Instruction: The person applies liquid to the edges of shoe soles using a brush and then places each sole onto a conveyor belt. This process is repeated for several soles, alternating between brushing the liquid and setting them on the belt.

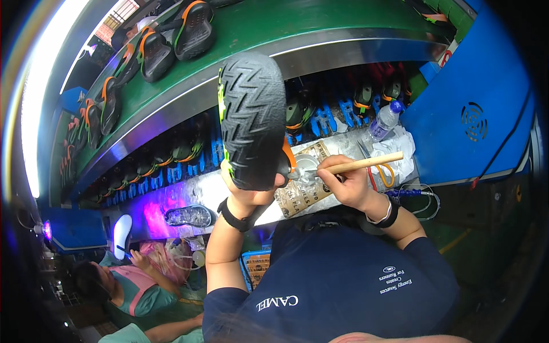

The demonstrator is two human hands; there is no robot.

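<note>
My left hand [246, 193] grips a black sandal [253, 117] with an orange strap part and lime-green edging, holding it up with its zigzag-tread sole facing me. In my right hand [347, 182] is a brush [374, 162] with a pale wooden handle, pinched between thumb and fingers. The brush's head end lies close to the sandal's orange part; whether they touch I cannot tell. Behind the brush, a small round cup [309, 161] stands on a piece of brown printed cardboard [303, 197] on the bench.
Scissors with orange handles [389, 174], a water bottle [386, 120] and white cloth [400, 150] lie at the right. Another sole [189, 216] rests on the bench leftward. Sandals [156, 55] line the green belt [251, 26]. A co-worker [134, 280] sits at lower left.
</note>
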